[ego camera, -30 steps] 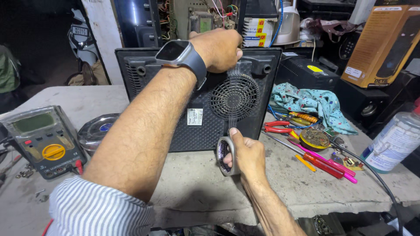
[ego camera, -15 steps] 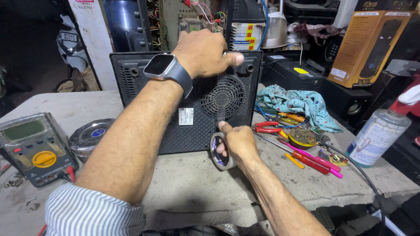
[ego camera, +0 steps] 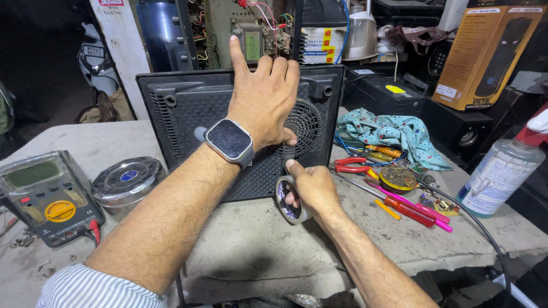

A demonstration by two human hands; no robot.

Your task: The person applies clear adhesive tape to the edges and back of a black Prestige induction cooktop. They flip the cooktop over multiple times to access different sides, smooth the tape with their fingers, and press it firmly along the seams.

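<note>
A black appliance housing with a round fan grille stands upright on its edge on the stone bench. My left hand, with a smartwatch on its wrist, lies flat against the housing's perforated back, fingers spread and pointing up, half covering the grille. Just below it my right hand grips a roll of dark tape held close to the housing's lower edge, thumb pointing up toward the grille.
A multimeter with red and black leads lies at the left, beside a round steel tin. Right of the housing are red-handled pliers, screwdrivers, a patterned cloth, a solder tin and a spray bottle.
My left hand has slid down from the housing's top edge and opened flat over its back. The right hand with the tape has stayed beneath the grille.
</note>
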